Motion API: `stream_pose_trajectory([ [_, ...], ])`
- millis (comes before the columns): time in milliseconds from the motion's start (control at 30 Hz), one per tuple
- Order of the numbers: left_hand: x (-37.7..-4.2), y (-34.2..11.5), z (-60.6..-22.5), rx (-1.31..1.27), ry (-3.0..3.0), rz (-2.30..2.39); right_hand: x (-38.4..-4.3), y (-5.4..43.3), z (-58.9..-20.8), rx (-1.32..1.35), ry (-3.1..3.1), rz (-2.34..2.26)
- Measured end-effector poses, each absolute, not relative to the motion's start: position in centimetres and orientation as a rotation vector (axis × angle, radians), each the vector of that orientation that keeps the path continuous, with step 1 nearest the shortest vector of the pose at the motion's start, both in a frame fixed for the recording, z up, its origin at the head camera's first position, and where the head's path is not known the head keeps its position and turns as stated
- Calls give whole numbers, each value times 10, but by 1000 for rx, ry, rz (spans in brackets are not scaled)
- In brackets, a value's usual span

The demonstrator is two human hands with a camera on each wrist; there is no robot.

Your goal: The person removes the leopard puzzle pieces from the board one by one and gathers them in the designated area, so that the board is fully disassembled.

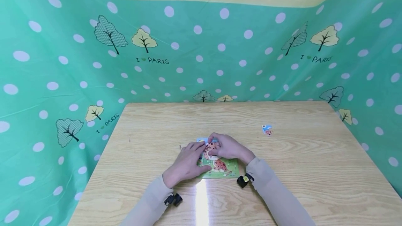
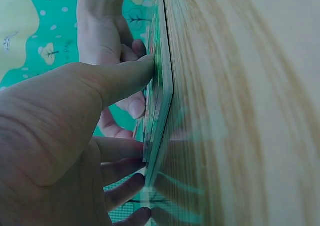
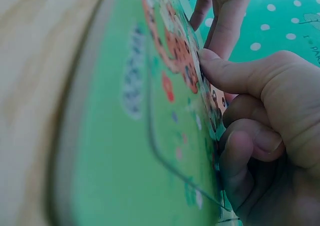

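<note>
A flat jigsaw puzzle point(image 1: 233, 171) with a spotted leopard on green ground lies on the wooden table in the head view. My left hand point(image 1: 186, 162) rests along its left side, fingers extended, the thumb point(image 2: 127, 78) on the board's near part. From the right, my right hand point(image 1: 231, 148) pinches the puzzle piece with the leopard's head point(image 1: 211, 148) between thumb and index finger, close over the board. Its other fingers point(image 3: 250, 141) are curled in the right wrist view. The hands partly hide the puzzle's upper half.
Another loose puzzle piece point(image 1: 268, 130), blue with a bit of leopard, lies farther back to the right on the table point(image 1: 298, 170). A green dotted cloth point(image 1: 188, 69) hangs behind and beside the table.
</note>
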State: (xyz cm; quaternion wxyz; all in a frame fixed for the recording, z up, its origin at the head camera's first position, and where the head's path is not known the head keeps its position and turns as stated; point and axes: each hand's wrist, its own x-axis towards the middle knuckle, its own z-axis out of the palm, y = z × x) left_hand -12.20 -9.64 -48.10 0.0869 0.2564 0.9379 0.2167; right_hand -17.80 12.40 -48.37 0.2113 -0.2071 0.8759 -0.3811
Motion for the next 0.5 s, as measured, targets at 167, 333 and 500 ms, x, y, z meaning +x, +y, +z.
stream_pose_trajectory([
  [167, -122, -98, -481, 774, 2792, 646, -176, 124, -485, -576, 2464, -1069],
  [333, -122, -99, -481, 779, 2790, 642, -175, 127, -483, -492, 2466, -1117],
  [500, -122, -98, -483, 776, 2784, 637, -173, 134, -481, -362, 2439, -1180],
])
